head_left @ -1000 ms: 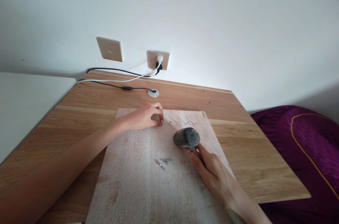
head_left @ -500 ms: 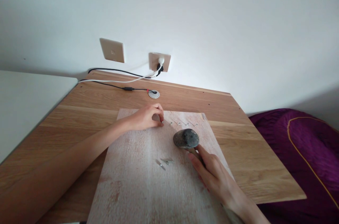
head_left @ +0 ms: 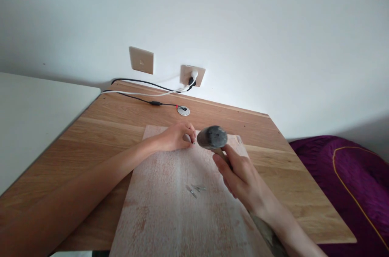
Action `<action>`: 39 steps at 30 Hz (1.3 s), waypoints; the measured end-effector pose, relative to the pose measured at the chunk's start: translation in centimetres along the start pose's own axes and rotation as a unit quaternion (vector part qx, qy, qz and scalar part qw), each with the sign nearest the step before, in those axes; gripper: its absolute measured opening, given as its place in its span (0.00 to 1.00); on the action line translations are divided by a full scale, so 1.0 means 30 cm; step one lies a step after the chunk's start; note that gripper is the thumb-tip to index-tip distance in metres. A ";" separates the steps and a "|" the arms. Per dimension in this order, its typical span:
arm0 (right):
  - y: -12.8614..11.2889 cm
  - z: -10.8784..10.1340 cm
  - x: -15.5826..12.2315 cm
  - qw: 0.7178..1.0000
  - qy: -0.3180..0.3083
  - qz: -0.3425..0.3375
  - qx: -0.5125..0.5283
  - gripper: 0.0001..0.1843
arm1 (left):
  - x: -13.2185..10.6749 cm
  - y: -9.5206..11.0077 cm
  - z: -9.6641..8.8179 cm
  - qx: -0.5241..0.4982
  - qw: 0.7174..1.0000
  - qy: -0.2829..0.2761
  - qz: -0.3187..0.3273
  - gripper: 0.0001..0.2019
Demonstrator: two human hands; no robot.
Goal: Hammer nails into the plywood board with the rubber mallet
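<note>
My left hand (head_left: pixel 180 136) is at the far part of a whitish wooden board (head_left: pixel 164 212), thumb and fingers pinching a nail (head_left: pixel 193 142) whose small metal head shows at the fingertips. In my right hand (head_left: pixel 241 172) is a rubber mallet (head_left: pixel 212 137), gripped by its handle, its dark head raised above the board just right of the pinched nail. The mallet head hides the stretch of board behind it. Several loose nails (head_left: pixel 192 192) lie in a small group at the middle of the board.
Beneath the board is a wooden desk (head_left: pixel 291 184). Black and white cables (head_left: pixel 136 93) run along its back to a wall socket (head_left: pixel 193 75), near a round cable grommet (head_left: pixel 183 111). A white surface (head_left: pixel 45 115) adjoins on the left. Purple fabric (head_left: pixel 322 159) lies at the right.
The mallet has risen and moved toward the board's far edge, now covering the row of standing nails seen before. My left hand keeps its pinch. The whole view has shifted slightly.
</note>
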State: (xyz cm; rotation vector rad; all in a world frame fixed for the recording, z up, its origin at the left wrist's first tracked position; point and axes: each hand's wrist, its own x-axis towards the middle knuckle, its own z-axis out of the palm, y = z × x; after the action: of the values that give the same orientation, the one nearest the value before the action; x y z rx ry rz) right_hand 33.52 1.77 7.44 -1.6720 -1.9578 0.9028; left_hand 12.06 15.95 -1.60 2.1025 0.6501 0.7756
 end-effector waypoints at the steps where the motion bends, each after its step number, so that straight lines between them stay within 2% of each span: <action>1: 0.007 0.009 0.011 1.000 -0.021 0.011 -0.006 0.13 | 0.000 -0.002 0.000 0.001 1.000 0.003 0.003 0.06; 4: 0.020 0.020 0.028 0.999 -0.045 0.030 -0.003 0.12 | -0.001 -0.011 0.002 0.004 1.000 0.006 0.010 0.07; 10: -0.017 0.000 0.020 0.999 0.010 0.022 0.039 0.15 | 0.003 -0.023 0.003 0.002 1.000 -0.001 0.022 0.06; 16: 0.014 0.026 0.029 0.998 -0.036 0.048 0.026 0.12 | -0.001 -0.014 0.001 0.023 1.000 -0.002 0.017 0.06; 21: -0.010 -0.015 -0.013 0.997 0.035 0.032 0.060 0.17 | 0.000 -0.020 0.000 0.003 1.000 -0.010 0.019 0.04; 23: -0.016 -0.014 -0.017 0.997 0.045 0.026 0.061 0.17 | 0.001 -0.024 0.001 0.002 1.000 -0.011 0.017 0.04; 28: 0.002 0.022 0.010 0.999 -0.033 0.035 -0.002 0.12 | -0.002 -0.024 0.003 0.008 0.999 0.006 0.036 0.05; 35: -0.017 -0.008 -0.009 0.998 0.024 0.016 0.050 0.16 | -0.004 -0.012 -0.006 0.011 1.000 -0.015 0.014 0.05; 39: 0.020 0.019 0.019 0.998 -0.040 0.032 0.027 0.13 | -0.007 -0.008 -0.007 0.011 1.000 -0.012 0.015 0.05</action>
State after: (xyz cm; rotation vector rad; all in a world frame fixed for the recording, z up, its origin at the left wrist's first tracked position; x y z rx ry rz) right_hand 33.44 2.25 6.55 -1.7000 -1.9233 1.0518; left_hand 11.74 16.05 -1.74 2.1427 0.6187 0.7620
